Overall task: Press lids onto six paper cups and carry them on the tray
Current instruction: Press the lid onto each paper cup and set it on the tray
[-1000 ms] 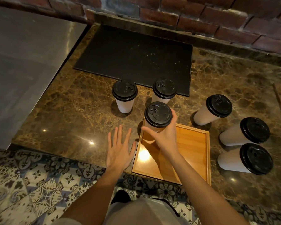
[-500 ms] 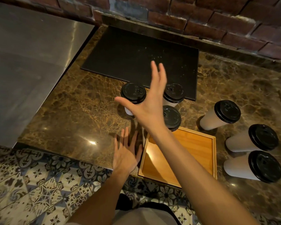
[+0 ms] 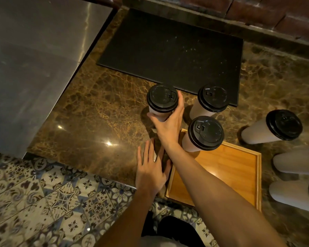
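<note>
Head view: six white paper cups with black lids are seen at the brown marble bench [image 3: 96, 113]. The far left cup [image 3: 161, 102] is held by the right hand [image 3: 169, 125]. The grip is curled round the cup's wall just under the lid, with the thumb on the near side and the fingers on the right side. The left hand [image 3: 150, 169] is laid flat on the bench just beside the left rim of the wooden tray [image 3: 239, 166], its grip wide and fingers straight. A second cup [image 3: 204, 133] is stood in the tray's far left corner. A third cup [image 3: 211, 98] is placed behind it on the bench, at the near edge of the black mat [image 3: 168, 50]. To the right of the tray a fourth cup [image 3: 275, 127], a fifth cup [image 3: 292, 162] and a sixth cup [image 3: 291, 193] are set on the bench. The last two are cut off by the frame's edge.
</note>
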The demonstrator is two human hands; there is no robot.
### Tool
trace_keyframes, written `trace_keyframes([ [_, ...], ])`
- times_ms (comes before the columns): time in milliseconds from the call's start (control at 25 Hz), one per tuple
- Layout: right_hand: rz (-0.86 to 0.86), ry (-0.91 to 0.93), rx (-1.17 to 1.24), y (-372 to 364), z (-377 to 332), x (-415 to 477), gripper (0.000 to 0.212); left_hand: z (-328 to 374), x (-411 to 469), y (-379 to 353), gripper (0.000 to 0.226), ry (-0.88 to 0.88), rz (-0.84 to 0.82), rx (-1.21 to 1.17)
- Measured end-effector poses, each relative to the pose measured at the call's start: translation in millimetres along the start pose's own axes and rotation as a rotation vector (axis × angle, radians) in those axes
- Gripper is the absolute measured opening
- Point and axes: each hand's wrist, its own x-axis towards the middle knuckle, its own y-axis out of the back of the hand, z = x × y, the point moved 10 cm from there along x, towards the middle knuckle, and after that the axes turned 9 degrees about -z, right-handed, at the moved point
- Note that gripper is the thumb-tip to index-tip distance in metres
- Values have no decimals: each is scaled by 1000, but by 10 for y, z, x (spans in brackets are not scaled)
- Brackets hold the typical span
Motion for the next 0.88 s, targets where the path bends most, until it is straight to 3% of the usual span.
trace_keyframes([
  [440, 69, 20, -26, 51, -99, 40, 99, 19, -5, 30, 56, -19, 19, 3],
  [600, 94, 61, 59, 208, -620, 84, 105, 8, -9, 61, 64, 6, -4, -42],
  [880, 80, 325, -12, 1108, -1948, -24, 109, -28, 14, -20, 61, 84, -74, -12],
])
